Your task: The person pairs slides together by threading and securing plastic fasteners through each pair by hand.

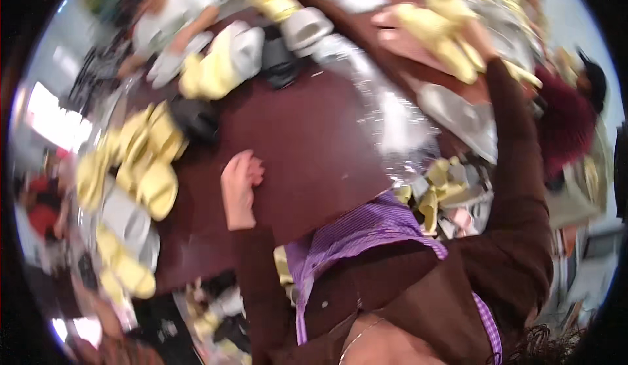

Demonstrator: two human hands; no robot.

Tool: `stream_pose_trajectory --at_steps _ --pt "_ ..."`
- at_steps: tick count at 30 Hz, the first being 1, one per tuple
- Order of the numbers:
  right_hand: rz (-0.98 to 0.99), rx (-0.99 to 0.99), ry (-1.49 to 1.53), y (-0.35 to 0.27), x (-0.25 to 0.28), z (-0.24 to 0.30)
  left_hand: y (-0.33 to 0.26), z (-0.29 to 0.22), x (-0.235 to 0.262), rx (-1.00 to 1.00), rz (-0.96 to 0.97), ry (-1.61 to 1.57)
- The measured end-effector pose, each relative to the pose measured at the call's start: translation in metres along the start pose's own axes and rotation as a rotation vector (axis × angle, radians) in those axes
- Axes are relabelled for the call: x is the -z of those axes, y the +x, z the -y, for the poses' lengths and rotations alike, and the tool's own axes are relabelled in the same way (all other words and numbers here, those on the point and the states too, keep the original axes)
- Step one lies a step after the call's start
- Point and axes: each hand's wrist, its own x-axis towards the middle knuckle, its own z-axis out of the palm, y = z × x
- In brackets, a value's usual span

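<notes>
My left hand (pixel 242 185) hovers over the dark red table with its fingers loosely curled and apart, and nothing shows in it. At the far right, my right arm stretches out to a heap of slippers. There my right hand (pixel 479 38) is against a bunch of pale yellow slippers (pixel 445 28) and appears to grip them; blur and the slippers hide most of its fingers. Beside that bunch lie a pinkish slipper (pixel 409 41) and a light grey one (pixel 458 113).
Yellow, grey and black slippers line the left side of the table (pixel 307 142), with more yellow slippers (pixel 150 142) there. Crumpled clear plastic (pixel 392 120) runs along the right side. A bin of slippers (pixel 451 188) stands near my right side. Other people work around the table.
</notes>
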Motion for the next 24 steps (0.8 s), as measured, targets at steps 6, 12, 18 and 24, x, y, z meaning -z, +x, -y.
stream_pose_trajectory --at_steps 6,12,18,24 --pt "0.193 -0.204 0.193 0.054 0.073 0.062 -0.014 -0.003 0.058 -0.255 -0.503 -0.022" --pt "0.153 -0.053 0.327 0.076 0.205 0.154 -0.025 -0.023 0.136 -0.56 -1.049 0.121" --pt "0.027 0.26 0.668 0.08 0.267 0.235 -0.031 -0.026 0.177 -0.234 -1.069 0.067" --pt "0.054 0.376 0.98 0.064 0.282 0.31 -0.029 -0.033 0.17 -0.274 -0.865 -0.215"
